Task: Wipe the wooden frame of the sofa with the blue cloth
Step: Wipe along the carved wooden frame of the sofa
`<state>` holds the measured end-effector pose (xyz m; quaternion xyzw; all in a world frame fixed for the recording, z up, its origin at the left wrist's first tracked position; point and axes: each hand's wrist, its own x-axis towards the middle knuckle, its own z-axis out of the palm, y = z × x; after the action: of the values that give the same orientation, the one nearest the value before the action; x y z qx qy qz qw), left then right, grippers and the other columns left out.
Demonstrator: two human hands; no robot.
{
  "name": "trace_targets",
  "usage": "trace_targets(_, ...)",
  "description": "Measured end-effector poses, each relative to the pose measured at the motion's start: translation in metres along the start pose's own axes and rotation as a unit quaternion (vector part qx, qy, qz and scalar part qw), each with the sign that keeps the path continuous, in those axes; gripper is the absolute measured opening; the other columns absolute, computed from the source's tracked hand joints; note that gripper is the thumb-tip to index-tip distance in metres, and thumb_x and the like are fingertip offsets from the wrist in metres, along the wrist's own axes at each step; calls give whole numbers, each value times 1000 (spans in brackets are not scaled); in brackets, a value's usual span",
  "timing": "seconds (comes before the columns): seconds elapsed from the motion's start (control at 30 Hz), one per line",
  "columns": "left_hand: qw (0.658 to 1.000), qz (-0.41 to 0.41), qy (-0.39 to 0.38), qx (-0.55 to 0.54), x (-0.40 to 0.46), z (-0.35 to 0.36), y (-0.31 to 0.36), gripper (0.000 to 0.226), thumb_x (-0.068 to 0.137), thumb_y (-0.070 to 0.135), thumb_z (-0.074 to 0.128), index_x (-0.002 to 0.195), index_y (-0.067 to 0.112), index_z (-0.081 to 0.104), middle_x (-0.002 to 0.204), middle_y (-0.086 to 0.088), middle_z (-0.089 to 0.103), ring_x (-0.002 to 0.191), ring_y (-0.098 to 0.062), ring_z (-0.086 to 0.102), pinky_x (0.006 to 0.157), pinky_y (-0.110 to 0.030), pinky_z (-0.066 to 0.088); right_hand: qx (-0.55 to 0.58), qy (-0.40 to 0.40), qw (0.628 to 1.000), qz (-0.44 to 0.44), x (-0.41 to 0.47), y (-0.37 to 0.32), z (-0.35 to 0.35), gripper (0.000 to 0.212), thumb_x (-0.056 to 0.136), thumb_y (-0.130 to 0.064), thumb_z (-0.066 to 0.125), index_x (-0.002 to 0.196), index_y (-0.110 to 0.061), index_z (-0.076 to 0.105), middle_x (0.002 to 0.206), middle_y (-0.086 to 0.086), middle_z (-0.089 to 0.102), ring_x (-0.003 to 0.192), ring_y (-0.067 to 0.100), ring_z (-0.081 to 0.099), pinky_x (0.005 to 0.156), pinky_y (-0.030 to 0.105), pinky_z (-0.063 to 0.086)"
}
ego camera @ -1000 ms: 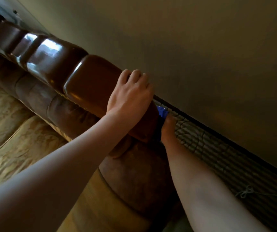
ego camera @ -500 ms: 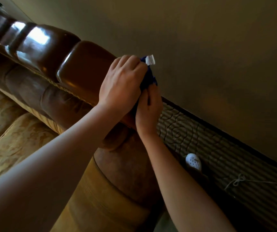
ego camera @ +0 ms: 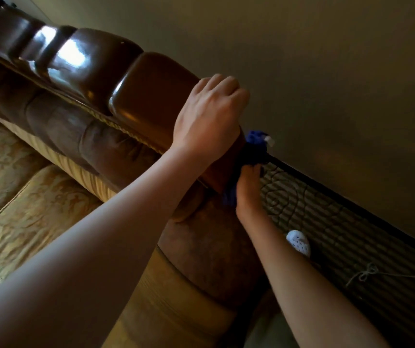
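We see the wooden frame of the sofa running from the upper left down to its end post at the centre of the view. The frame is dark, glossy and carved in rounded segments; bright reflections lie on the segments toward the upper left. Below it sit a brown padded back roll and gold patterned seat cushions.

Our left hand rests on top of the last segment of the frame, at the end nearest the wall. Its fingers curl over the far edge of the wood and grasp the frame.

Our right hand is at the end face of the frame, just below the left hand. It presses the blue cloth against that end face. The cloth is bunched: one part shows above the hand, with a small white tag, and one part shows beside the palm, against the wood. The fingers of this hand are mostly hidden by the cloth, so we cannot tell how they lie.

To the right of the sofa end, a striped quilted mat lies along the foot of the wall. A white perforated object is visible just beside the right forearm. A knotted cord lies on the mat toward the right edge.
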<state>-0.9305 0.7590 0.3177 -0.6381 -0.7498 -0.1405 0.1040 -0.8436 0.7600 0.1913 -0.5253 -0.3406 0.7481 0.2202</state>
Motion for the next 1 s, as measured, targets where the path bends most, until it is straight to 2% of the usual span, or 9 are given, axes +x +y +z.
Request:
trace_targets(0.13, 996, -18, 73, -54, -3, -10, 2, 31, 74, 2, 36, 82, 4, 66, 88, -13, 63, 85, -32, 60, 79, -41, 46, -20, -45, 998, -25, -73, 26, 19, 52, 101, -23, 38, 149, -17, 19, 155, 4, 22, 139, 18, 29, 116, 36, 25)
trace_targets(0.2, 986, -56, 135, -81, -8, -20, 1, 32, 74, -2, 38, 88, 1, 67, 92, -17, 62, 88, -35, 59, 79, -44, 48, 8, -22, 997, -68, -83, 31, 33, 49, 101, -22, 39, 147, -22, 24, 152, 2, 27, 136, 16, 33, 114, 39, 29)
trace_targets(0.27, 970, -94, 197, -104, -21, -31, -2, 36, 75, -3, 37, 96, -3, 67, 96, -23, 60, 91, -37, 57, 80, -46, 48, 10, 37, 995, -95, -79, 30, 46, 43, 99, -15, 39, 141, -11, 33, 144, 10, 37, 129, 21, 42, 111, 42, 33)
trace_targets(0.37, 956, -125, 244, -107, -55, -41, -13, 39, 74, -10, 38, 102, -7, 65, 100, -27, 55, 95, -36, 56, 83, -45, 48, 62, 136, 985, -86, -49, 25, 49, 41, 97, -2, 35, 137, -3, 38, 133, 11, 47, 115, 17, 50, 101, 26, 37)
trace_targets(0.47, 948, -172, 254, -89, -87, -34, -31, 38, 74, -14, 40, 102, -5, 64, 100, -28, 53, 94, -32, 54, 82, -38, 49, 64, 203, 977, -29, -9, 18, 37, 41, 97, 1, 29, 135, -1, 42, 133, 19, 50, 116, 28, 53, 95, 31, 41)
trace_targets(0.57, 947, -194, 244, -73, -108, -18, -37, 37, 77, -11, 39, 102, -3, 64, 101, -28, 53, 93, -34, 54, 79, -38, 50, 88, 187, 978, -9, -2, 15, 30, 44, 97, 2, 27, 138, -6, 40, 132, 17, 50, 114, 32, 53, 100, 40, 43)
trace_targets(0.77, 942, -262, 171, -122, -128, 8, -25, 35, 76, -13, 39, 102, -3, 59, 104, -23, 51, 89, -31, 53, 74, -41, 52, 149, 156, 976, 19, -55, 20, 53, 42, 100, -10, 27, 142, -8, 33, 137, 13, 43, 110, 25, 48, 93, 34, 38)
trace_targets(0.9, 950, -262, 68, -153, -140, 16, -28, 31, 76, -5, 39, 98, -2, 61, 99, -21, 51, 81, -34, 53, 66, -48, 52, 45, 129, 977, -165, -81, 22, 63, 35, 93, -4, 34, 125, -9, 47, 125, 8, 51, 101, 19, 54, 96, 35, 43)
trace_targets(1.0, 950, -260, 55, -166, -135, 10, -33, 31, 77, -1, 39, 96, -1, 63, 95, -19, 53, 79, -33, 53, 66, -49, 51, -107, 119, 914, -373, -76, 7, 68, 43, 87, 2, 37, 120, -19, 53, 129, 2, 50, 112, 10, 51, 105, 24, 34)
